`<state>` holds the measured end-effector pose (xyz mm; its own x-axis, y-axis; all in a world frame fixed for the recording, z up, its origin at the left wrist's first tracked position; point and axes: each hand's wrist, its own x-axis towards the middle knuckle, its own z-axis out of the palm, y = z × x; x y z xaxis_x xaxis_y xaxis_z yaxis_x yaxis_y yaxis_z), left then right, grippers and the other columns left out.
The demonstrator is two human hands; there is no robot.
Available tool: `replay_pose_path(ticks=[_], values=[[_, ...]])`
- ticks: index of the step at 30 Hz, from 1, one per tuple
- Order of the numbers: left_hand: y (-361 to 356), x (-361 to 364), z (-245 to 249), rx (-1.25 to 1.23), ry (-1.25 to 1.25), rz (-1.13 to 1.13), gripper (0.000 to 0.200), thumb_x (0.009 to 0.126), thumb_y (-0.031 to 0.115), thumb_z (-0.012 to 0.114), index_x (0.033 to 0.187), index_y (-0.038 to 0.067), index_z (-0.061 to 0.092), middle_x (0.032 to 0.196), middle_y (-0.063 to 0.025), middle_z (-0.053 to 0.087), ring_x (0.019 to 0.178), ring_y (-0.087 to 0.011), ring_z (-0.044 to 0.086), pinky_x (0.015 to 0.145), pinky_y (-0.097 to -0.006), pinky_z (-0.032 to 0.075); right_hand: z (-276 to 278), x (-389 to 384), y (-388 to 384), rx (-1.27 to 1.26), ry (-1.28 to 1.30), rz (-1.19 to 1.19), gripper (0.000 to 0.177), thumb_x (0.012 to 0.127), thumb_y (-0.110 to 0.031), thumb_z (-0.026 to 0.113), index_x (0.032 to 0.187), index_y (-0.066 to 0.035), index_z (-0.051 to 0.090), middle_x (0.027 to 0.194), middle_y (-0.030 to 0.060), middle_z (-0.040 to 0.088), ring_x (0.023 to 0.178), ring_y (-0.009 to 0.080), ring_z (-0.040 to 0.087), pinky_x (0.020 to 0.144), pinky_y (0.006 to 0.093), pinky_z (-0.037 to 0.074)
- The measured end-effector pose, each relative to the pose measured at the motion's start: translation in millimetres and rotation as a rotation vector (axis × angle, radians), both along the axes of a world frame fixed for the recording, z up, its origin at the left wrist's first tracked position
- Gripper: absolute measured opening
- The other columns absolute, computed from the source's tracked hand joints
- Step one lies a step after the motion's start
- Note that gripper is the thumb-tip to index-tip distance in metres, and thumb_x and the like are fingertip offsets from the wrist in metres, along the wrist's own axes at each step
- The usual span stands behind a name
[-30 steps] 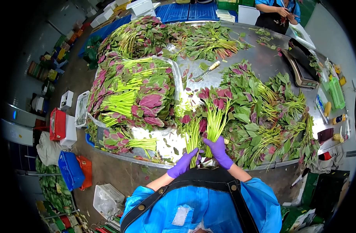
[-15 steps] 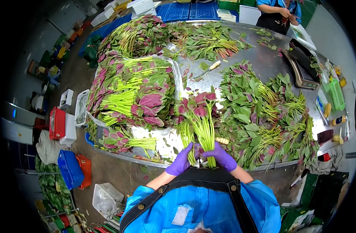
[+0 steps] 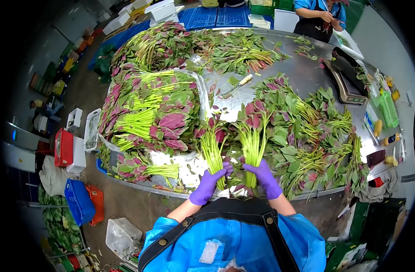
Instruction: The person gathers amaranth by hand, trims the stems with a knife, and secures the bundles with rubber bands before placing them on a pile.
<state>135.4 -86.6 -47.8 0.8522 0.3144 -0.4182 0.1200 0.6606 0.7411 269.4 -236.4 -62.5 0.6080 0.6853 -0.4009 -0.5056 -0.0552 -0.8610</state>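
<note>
My left hand (image 3: 207, 185), in a purple glove, is closed round a bunch of red-green leafy stems (image 3: 211, 147). A second bunch of stems (image 3: 252, 146) is upright in my right hand (image 3: 265, 177), gloved the same way. Both bunches have their leaves pointing away from me, with a gap between them. Left of my hands lies a small bunch (image 3: 160, 170) near the table edge. Beyond it a plastic-lined heap of bunches (image 3: 137, 120) shows pale stems and purple leaves. To the right spreads a loose pile of greens (image 3: 291, 154).
On the metal table (image 3: 298, 61) lie a knife with a pale handle (image 3: 246, 80), a scale (image 3: 352, 96) at the right and more greens (image 3: 246, 56) at the back. A co-worker (image 3: 323, 20) is at the far right. Crates (image 3: 79, 201) stand on the floor at left.
My hands have drawn the two bunches apart; the right bunch has moved right and stands more upright. The left bunch now shows more fully. The view has shifted slightly.
</note>
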Motion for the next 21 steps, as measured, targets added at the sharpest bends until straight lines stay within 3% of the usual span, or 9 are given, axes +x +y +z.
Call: replay_pose_path(ticks=[2, 6, 8, 11, 14, 16, 21], values=[[-2.7, -4.0, 1.2, 0.019, 0.013, -0.009, 0.032, 0.084, 0.007, 0.056, 0.113, -0.004, 0.049, 0.103, -0.0134, 0.058, 0.094, -0.0203, 0.058, 0.082, -0.0304, 0.047, -19.3, -20.5, 7.6, 0.114, 0.214, 0.068, 0.037, 0.075, -0.008, 0.063, 0.11, 0.0, 0.053, 0.099, 0.008, 0.062, 0.091, 0.0178, 0.06, 0.08, 0.0296, 0.046], [5.0, -17.7, -28.4, 0.043, 0.164, -0.063, 0.025, 0.083, 0.006, 0.057, 0.105, -0.004, 0.055, 0.094, -0.0118, 0.061, 0.083, -0.0168, 0.059, 0.076, -0.0267, 0.047, -38.2, -28.2, 2.3, 0.026, 0.398, 0.085, 0.037, 0.072, 0.0, 0.064, 0.107, 0.0, 0.054, 0.094, 0.0075, 0.061, 0.086, 0.0174, 0.06, 0.075, 0.0283, 0.049], [6.5, -24.1, -30.3, -0.016, 0.196, -0.017, 0.026, 0.082, 0.006, 0.057, 0.105, -0.005, 0.055, 0.094, -0.0111, 0.061, 0.08, -0.0156, 0.058, 0.074, -0.0258, 0.047, -31.7, -29.1, 2.3, 0.028, 0.408, 0.077, 0.038, 0.071, 0.001, 0.066, 0.107, -0.002, 0.054, 0.093, 0.0035, 0.059, 0.086, 0.0164, 0.058, 0.08, 0.0269, 0.045], [7.4, -21.2, -31.2, 0.01, 0.191, -0.065, 0.027, 0.081, 0.005, 0.057, 0.107, -0.004, 0.055, 0.098, -0.0107, 0.061, 0.083, -0.0159, 0.058, 0.076, -0.0262, 0.046, -32.7, -27.5, -0.7, 0.083, 0.453, 0.234, 0.042, 0.071, 0.001, 0.065, 0.111, -0.003, 0.053, 0.107, 0.0037, 0.057, 0.099, 0.0155, 0.053, 0.083, 0.027, 0.044], [0.5, -10.8, -26.0, -0.039, 0.193, -0.037, 0.031, 0.078, 0.003, 0.06, 0.108, -0.003, 0.054, 0.097, -0.0089, 0.061, 0.09, -0.0165, 0.058, 0.079, -0.0275, 0.046, -10.7, -29.7, 7.0, 0.258, 0.459, 0.25, 0.049, 0.074, 0.0, 0.062, 0.12, -0.002, 0.047, 0.112, 0.0069, 0.055, 0.093, 0.0176, 0.057, 0.075, 0.0276, 0.05], [-2.4, -5.6, -35.6, 0.01, 0.151, -0.08, 0.032, 0.076, 0.001, 0.062, 0.107, -0.003, 0.054, 0.099, -0.0097, 0.06, 0.089, -0.0166, 0.058, 0.079, -0.0277, 0.046, -21.4, -30.9, 5.4, 0.241, 0.45, 0.267, 0.051, 0.075, 0.001, 0.06, 0.123, -0.002, 0.045, 0.111, 0.0068, 0.055, 0.094, 0.0179, 0.058, 0.074, 0.0276, 0.051], [-4.9, -4.6, -44.5, 0.121, 0.253, -0.006, 0.03, 0.071, -0.005, 0.061, 0.101, -0.004, 0.055, 0.084, -0.0057, 0.058, 0.077, -0.015, 0.058, 0.07, -0.0262, 0.047, -34.0, -30.3, -3.8, 0.098, 0.445, 0.21, 0.051, 0.073, 0.005, 0.06, 0.121, -0.001, 0.044, 0.107, 0.0104, 0.056, 0.089, 0.0214, 0.061, 0.074, 0.0352, 0.052]])
